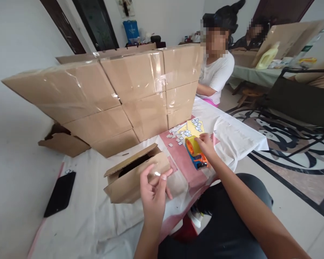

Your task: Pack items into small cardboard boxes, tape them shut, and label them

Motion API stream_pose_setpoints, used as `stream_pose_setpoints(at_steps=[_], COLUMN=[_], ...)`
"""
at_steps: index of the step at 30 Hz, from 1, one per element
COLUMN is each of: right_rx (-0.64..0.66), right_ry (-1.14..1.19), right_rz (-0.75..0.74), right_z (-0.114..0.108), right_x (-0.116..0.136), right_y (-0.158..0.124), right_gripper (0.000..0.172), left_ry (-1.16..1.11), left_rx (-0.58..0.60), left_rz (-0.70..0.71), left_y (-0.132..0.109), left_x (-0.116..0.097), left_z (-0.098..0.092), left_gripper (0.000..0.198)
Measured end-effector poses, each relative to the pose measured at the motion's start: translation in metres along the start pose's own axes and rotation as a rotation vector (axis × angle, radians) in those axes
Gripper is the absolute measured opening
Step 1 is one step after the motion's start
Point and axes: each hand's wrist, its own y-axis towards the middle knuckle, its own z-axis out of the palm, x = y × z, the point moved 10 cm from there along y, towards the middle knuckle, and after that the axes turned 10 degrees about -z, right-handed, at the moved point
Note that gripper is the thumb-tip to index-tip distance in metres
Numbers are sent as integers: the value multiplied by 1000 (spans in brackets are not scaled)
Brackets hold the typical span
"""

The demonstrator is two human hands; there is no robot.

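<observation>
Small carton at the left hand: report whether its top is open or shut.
Open: a dark gap shows along the top of the small carton.

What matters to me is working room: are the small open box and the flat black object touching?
Apart. In the head view, white cloth shows between the flat black object and the left end of the small open box.

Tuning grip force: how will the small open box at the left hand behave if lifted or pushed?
The small box is probably light for its size, being thin cardboard, though its dark inside could hide contents. With that slot open, its walls likely flex when squeezed. Pushed, it may ruck the tablecloth, which already lies wrinkled.
</observation>
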Motion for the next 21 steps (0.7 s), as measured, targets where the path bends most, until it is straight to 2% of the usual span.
stream_pose_setpoints(at_steps=[2, 3, 4, 6, 9, 11, 13, 15, 17, 19, 21], right_rx=[-158, -162, -98, 173, 510, 641, 704, 683, 601, 523, 510], right_ry=[-119, -138, -119, 15, 130, 128, 116, 156, 207, 218, 189], right_rz=[-233, -371, -503, -659, -759, -792, -805, -806, -803, -792, -784], right_z=[-18, -17, -8, 25, 70, 89, 95, 87, 68, 48, 38], right_x=[51, 82, 114, 166, 214, 224, 224, 224, 226, 229, 231], right_y=[-3, -9, -19, -47, -99, -124, -137, -138, -130, -120, -114], right_gripper=[34, 30, 23, 12, 13, 8, 6, 10, 15, 19, 20], left_ry=[-30, -46, -58, -68, -69, -71, -49, 4, 80, 171, 348], left_rx=[7, 1, -6, -3, 25, 24, 4, -39, -117, -282, -509], left_rz=[-11, -17, -23, -26, -3, 26, 55, 57, 80, 255, 526], left_y=[-1, -1, -2, -1, 2, 3, 1, -2, -6, -14, -27], left_x=[-4, -5, -6, -3, 5, 12, 18, 26, 28, 8, -32], left_z=[-5, -8, -11, -15, -16, -17, -20, -26, -38, -62, -87], left_gripper=[48, 47, 45, 41, 39, 38, 40, 42, 40, 33, 29])
